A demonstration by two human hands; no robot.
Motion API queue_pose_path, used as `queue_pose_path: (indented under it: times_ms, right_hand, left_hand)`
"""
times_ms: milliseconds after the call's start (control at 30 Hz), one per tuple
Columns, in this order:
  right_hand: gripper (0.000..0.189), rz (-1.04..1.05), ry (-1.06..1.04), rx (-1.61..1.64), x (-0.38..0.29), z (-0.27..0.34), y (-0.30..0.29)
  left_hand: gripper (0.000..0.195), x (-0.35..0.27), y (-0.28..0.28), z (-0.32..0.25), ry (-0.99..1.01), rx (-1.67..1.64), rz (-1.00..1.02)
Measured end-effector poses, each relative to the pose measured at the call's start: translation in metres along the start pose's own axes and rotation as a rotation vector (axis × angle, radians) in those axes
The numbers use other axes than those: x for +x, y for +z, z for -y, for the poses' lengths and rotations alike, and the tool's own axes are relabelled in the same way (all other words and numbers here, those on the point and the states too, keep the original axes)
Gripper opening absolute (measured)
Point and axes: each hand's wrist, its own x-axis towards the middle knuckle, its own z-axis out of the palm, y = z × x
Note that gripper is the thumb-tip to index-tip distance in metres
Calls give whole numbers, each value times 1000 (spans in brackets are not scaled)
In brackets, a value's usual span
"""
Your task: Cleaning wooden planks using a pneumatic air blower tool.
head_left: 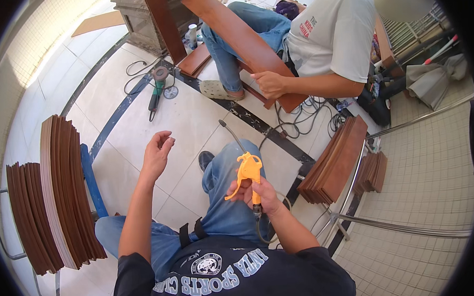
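Note:
My right hand [268, 197] is wrapped around the handle of a yellow air blow gun [249, 166] above my right knee. Its thin metal nozzle [235, 137] points up and away from me, and a hose [261, 236] runs from the base of the grip. My left hand [159, 152] hovers over the tiled floor with loosely bent fingers and nothing in it. On my left, stacks of brown wooden boards [68, 193] stand on edge. To the right, more boards [336, 163] lean together in a bundle.
A green angle grinder [156, 92] lies on the tiles beside a loose disc [171, 92]. Across from me, a seated person [327, 34] holds a long wooden board [239, 39]. Tangled cables [304, 118] and a metal rail [402, 225] are on the right. A stone pillar base [140, 24] stands beyond.

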Motion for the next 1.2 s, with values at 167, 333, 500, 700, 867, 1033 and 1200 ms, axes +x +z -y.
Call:
queue_pose_path:
  times_ms: [167,333,500,700,867,1033,1200]
  right_hand:
    - [67,11,-39,184,-9,-15,1]
    - [69,-2,-80,257,-19,-19,3]
    - [67,37,-96,357,-12,-11,1]
    - [64,97,-70,348,-11,-13,-8]
    - [63,80,-82,150,-18,-13,8]
    - [62,325,107,-38,-14,5,41]
    - [66,566,412,-233,31,12,88]
  left_hand:
    - [76,128,105,-8,-316,-594,167]
    - [75,183,181,-5,-398,-846,44]
    - [46,184,184,-6,-244,-1179,113]
    - [40,113,101,-47,-76,-1127,-13]
    - [31,-12,-27,-49,103,-1026,-246]
    - [45,-217,-183,-8,354,-1015,-599]
    - [58,-430,-225,14,647,-1065,-1113]
